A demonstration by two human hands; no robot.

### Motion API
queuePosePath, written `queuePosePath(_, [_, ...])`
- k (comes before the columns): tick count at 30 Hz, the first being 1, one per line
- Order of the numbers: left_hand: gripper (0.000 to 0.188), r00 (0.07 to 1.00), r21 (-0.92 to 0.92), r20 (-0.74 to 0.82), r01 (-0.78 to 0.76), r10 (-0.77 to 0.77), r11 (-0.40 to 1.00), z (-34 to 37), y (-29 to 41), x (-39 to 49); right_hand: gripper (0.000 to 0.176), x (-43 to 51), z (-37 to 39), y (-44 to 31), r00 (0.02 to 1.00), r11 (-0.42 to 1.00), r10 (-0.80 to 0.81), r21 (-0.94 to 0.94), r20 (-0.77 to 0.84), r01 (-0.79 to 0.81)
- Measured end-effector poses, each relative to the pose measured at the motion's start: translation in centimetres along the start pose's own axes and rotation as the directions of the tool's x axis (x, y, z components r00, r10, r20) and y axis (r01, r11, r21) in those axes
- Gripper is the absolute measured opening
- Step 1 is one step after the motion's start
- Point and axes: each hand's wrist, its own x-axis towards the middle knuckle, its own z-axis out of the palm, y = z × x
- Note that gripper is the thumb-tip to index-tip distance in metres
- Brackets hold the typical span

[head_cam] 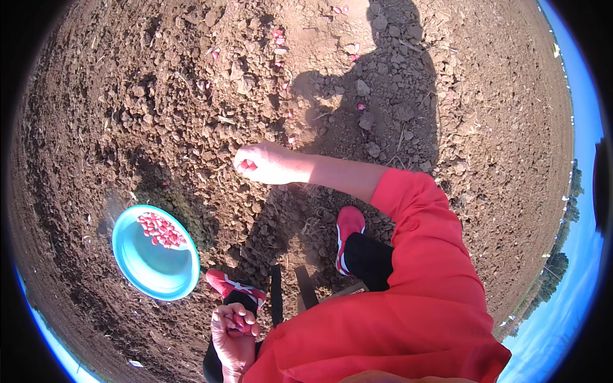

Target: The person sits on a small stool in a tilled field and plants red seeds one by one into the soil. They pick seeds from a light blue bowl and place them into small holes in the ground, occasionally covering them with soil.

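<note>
My right hand point(268, 163) is stretched out over the loose brown soil, fingers curled around pink-red seed pieces point(248, 165), probably cloves. Close to my lap, palm up, my left hand point(233, 337) holds more pink-red pieces point(239, 324) behind its bent fingers. A turquoise plastic basin point(155, 273) rests on the ground beyond my left shoe, with a heap of the same pieces point(160, 230) along its far side. Several pieces point(289, 115) lie in a broken line on the soil beyond my right hand; another point(360, 107) lies in my shadow.
My red shoes point(350, 225) stand apart on cloddy soil point(158, 119). Two dark straps or legs point(277, 292) show between them, beside part of a low seat or frame. Pink pieces point(353, 57) are scattered farther ahead. Trees point(550, 275) line the field's right edge.
</note>
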Motion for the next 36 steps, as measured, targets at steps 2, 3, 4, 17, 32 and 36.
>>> queuePosePath(2, [0.032, 1.0, -0.034, -0.001, 0.017, -0.017, 0.999, 0.3, -0.5, -0.1, 0.007, -2.5, 2.4, -6.5, 0.969, 0.955, -0.245, 0.164, -0.031, 0.247])
queuePosePath(3, [0.032, 1.0, -0.043, -0.003, 0.01, -0.01, 0.999, 0.5, -0.8, 0.0, 0.008, -4.0, 3.2, -9.6, 0.956, 0.922, -0.294, 0.264, 0.0, 0.284])
queuePosePath(4, [0.035, 1.0, -0.047, 0.007, 0.023, -0.023, 0.999, 0.6, -1.0, 0.0, 0.009, -5.4, 3.7, -12.2, 0.923, 0.87, -0.382, 0.357, 0.05, 0.341])
queuePosePath(17, [0.033, 0.937, -0.13, 0.339, 0.132, -0.081, 0.983, 0.2, -5.7, -3.1, 0.021, -18.3, 11.7, -21.8, 0.828, 0.774, -0.544, -0.3, 0.134, 0.558])
queuePosePath(32, [0.037, 0.933, -0.15, 0.359, 0.097, -0.037, 0.984, -0.3, -7.6, -6.8, 0.028, -24.0, 6.8, -27.0, 0.824, 0.783, -0.564, -0.348, -0.048, 0.516])
queuePosePath(36, [0.033, 0.833, -0.096, 0.551, 0.121, -0.048, 0.988, -0.9, -7.3, -6.5, 0.011, -23.5, 3.5, -25.8, 0.85, 0.824, -0.473, -0.458, -0.232, 0.333])
